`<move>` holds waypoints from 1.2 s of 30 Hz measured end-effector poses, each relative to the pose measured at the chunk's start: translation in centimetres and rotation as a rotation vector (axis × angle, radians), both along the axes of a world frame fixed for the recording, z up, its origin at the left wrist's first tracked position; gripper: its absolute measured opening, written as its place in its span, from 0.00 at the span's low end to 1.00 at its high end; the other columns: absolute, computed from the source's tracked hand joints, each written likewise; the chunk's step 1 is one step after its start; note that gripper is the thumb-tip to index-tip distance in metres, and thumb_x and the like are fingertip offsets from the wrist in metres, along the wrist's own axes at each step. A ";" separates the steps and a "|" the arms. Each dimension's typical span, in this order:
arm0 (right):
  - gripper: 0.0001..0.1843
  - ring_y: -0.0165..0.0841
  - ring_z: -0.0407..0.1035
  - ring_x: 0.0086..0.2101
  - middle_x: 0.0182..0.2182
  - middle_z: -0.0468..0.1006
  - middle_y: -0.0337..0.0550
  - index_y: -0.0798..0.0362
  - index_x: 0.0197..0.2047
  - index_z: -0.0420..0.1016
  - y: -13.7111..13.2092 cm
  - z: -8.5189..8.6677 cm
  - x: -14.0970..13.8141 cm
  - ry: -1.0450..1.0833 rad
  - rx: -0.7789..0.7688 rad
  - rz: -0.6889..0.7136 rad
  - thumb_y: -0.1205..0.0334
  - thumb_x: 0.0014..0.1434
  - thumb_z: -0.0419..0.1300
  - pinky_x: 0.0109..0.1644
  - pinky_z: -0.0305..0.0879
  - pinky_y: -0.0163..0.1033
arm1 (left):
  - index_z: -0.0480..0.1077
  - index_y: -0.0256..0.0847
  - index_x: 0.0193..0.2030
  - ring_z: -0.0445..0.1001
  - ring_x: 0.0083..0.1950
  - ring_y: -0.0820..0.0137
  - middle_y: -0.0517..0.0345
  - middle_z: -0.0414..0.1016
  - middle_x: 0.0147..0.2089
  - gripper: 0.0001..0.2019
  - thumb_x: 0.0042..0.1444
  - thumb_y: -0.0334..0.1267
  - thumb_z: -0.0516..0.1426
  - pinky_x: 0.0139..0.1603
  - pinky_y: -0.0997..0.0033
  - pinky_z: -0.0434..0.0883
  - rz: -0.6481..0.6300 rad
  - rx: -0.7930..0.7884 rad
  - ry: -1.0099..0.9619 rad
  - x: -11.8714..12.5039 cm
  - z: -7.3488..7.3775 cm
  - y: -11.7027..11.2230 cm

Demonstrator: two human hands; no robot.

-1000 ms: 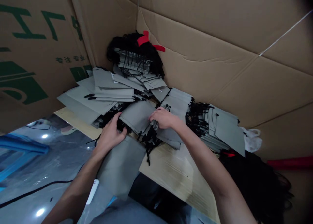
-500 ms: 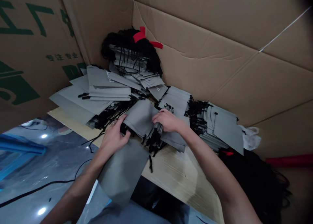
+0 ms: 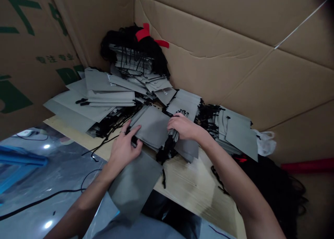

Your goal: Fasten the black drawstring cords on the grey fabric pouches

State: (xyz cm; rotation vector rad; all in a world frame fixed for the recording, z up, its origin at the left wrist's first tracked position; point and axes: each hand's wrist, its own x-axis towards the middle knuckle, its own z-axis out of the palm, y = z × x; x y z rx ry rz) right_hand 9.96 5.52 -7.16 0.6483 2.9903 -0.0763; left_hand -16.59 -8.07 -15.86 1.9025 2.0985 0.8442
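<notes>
Gray drawstring pouches (image 3: 152,126) are piled loosely mid-table, black cords bunched at their ends. Table (image 3: 193,190) surface is pale wood. Right hand (image 3: 184,126) is clenched on the corded end of that pile, fingers curled over the top. Left hand (image 3: 125,148) is half open, fingertips (image 3: 132,128) placed on the near edge of the same pile; grip cannot be confirmed. A ring (image 3: 122,131) is worn on it.

One flat gray pouch (image 3: 134,185) is laid across the table's near edge, just below the left hand, part of it overhanging. More gray pouch stacks (image 3: 109,98) are spread along the table's left side, with another stack (image 3: 235,134) at its right end. At the table's back corner, a stack (image 3: 133,61) is backed by a black cord tangle (image 3: 114,46) with a red tie (image 3: 143,33). Cardboard sheets (image 3: 208,51) are stood behind the table. A white plastic bag (image 3: 264,143) and a black cord heap (image 3: 268,186) are seen past its right end. A blue frame (image 3: 15,166) is seen off its left end.
</notes>
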 end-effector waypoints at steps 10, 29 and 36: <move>0.17 0.43 0.77 0.46 0.40 0.86 0.43 0.49 0.40 0.83 -0.8 5.6 -1.0 -0.020 0.082 -0.055 0.78 0.52 0.62 0.67 0.50 0.54 | 0.76 0.48 0.69 0.84 0.54 0.56 0.50 0.60 0.82 0.25 0.67 0.42 0.54 0.56 0.53 0.83 -0.046 0.145 -0.054 -0.1 -0.5 -0.1; 0.17 0.48 0.79 0.56 0.54 0.87 0.52 0.53 0.50 0.85 3.2 2.9 -15.4 -0.386 -0.036 -0.044 0.74 0.58 0.66 0.53 0.72 0.45 | 0.79 0.44 0.64 0.88 0.55 0.58 0.50 0.83 0.65 0.21 0.76 0.42 0.48 0.43 0.61 0.88 -0.391 0.222 0.207 1.3 -4.2 -2.1; 0.25 0.49 0.73 0.62 0.57 0.84 0.51 0.51 0.58 0.80 2.0 3.4 -15.4 -0.368 0.012 -0.018 0.77 0.58 0.67 0.70 0.66 0.61 | 0.81 0.41 0.59 0.89 0.48 0.57 0.50 0.86 0.60 0.18 0.74 0.40 0.52 0.38 0.60 0.86 -0.397 0.237 0.209 1.8 -3.9 -2.1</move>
